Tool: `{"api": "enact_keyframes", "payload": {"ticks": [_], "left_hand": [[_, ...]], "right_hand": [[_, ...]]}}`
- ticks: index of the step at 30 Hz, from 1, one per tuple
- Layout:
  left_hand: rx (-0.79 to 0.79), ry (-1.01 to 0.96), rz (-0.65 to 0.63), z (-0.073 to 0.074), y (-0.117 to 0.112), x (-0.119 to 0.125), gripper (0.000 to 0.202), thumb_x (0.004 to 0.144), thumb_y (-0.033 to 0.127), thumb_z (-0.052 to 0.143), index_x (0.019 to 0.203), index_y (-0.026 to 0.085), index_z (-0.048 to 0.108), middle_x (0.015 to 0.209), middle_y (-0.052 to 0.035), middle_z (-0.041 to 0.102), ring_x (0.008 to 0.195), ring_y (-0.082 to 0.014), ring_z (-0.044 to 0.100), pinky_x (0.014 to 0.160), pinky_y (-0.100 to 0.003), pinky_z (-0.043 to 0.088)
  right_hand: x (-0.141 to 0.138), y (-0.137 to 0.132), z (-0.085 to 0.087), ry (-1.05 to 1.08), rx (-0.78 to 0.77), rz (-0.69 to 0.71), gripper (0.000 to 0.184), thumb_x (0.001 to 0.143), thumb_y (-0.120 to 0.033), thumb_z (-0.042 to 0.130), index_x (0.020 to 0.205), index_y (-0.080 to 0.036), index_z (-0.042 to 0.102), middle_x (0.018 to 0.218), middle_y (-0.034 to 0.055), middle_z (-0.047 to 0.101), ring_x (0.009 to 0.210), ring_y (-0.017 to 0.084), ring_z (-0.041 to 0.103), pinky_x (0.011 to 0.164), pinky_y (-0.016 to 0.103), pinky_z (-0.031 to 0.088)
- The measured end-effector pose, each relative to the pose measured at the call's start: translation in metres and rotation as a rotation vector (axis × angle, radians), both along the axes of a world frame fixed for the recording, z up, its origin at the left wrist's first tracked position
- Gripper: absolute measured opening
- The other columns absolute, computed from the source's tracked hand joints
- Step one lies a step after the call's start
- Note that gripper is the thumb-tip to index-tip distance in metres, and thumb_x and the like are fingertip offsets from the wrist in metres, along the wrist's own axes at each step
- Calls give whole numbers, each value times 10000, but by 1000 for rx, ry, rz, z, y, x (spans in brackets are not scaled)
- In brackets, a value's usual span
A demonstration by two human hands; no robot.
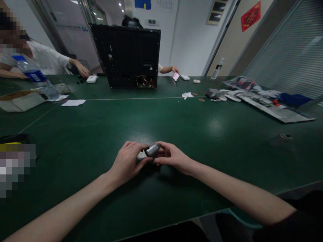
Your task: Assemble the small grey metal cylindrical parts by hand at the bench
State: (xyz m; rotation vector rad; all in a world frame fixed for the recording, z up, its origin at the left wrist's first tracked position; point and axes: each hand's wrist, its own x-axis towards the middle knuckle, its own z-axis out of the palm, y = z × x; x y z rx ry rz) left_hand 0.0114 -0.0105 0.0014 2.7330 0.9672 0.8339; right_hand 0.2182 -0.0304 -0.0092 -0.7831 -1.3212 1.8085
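A small silver metal cylinder [152, 150], which looks like a little electric motor, is held tilted just above the green table. My right hand [176, 156] grips its right end between fingers and thumb. My left hand [128, 159] curls round from the other side, fingers closed on a whitish piece [141, 155] that touches the cylinder's left end. What this pale piece is, I cannot make out, as the fingers cover most of it. Both hands meet low over the near middle of the table.
A large black panel [128, 57] with exposed wiring stands at the back of the green table [121, 117]. A bottle [41, 80] and an open box [21, 101] are at left; assorted parts lie on a board [285, 112] at right. Two people sit across the table.
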Motion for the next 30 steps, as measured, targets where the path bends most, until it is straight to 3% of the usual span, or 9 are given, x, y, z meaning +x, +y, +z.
{"api": "enact_keyframes", "payload": {"ticks": [4, 14, 21, 30], "left_hand": [[-2, -11, 14, 0, 0, 0, 210, 860, 287, 560, 1024, 158, 540, 920, -75, 654, 816, -222, 587, 733, -369, 447], [-19, 3, -10, 1, 1, -1, 190, 871, 329, 538, 947, 156, 550, 844, -59, 631, 779, -216, 566, 722, -362, 423], [-54, 7, -42, 1, 0, 0, 213, 874, 377, 523, 842, 167, 543, 753, -34, 599, 717, -199, 549, 711, -354, 409], [-66, 11, -44, 2, -1, 1, 223, 870, 387, 529, 851, 166, 556, 756, -34, 614, 711, -195, 556, 714, -352, 414]], "right_hand": [[1, 1, -1, -12, 30, 0, 430, 690, -177, 731, 1080, -170, 550, 1023, 43, 636, 871, 124, 609, 726, 233, 481], [0, 2, -4, -127, 86, -81, 269, 748, -274, 692, 947, -150, 561, 776, 1, 631, 648, 95, 583, 607, 226, 464], [-1, 2, -4, -146, 98, -73, 286, 761, -368, 679, 897, -152, 549, 720, -12, 604, 616, 87, 567, 587, 221, 469], [-1, 2, -1, -167, 98, -71, 319, 739, -374, 696, 904, -162, 524, 710, -16, 592, 621, 93, 569, 582, 225, 478]]}}
